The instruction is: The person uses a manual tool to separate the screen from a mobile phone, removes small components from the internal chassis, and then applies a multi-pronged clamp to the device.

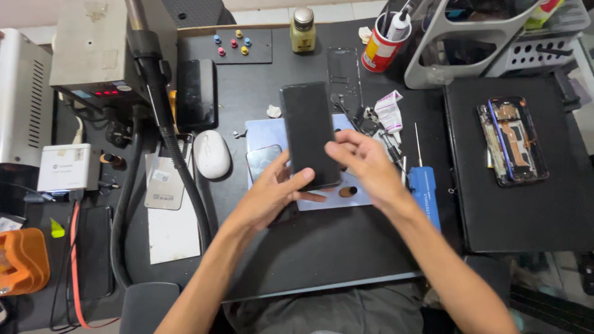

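At worktop centre, your left hand (272, 195) is clamped on the flat black glass-fronted phone (309, 135), propping it upright. Your right hand (365, 162), fingers loosely apart, touches its edge at three o'clock. You look mid-inspection; next, steady the lower edge.

A dark work mat (322, 247) is covering the bench, carrying clutter. A white mouse (211, 154) is sitting left of a pale blue pad (263, 133). A blue-handled screwdriver (424, 185) is lying right of the pad. A second black mat (544, 216) is lying at right, holding an opened phone (512, 141) with its insides showing. A red cup (382, 49) and small yellow bottle (302, 29) are standing at the back. A black hose (179, 167) is running down the left side beside a white sheet (173, 232).
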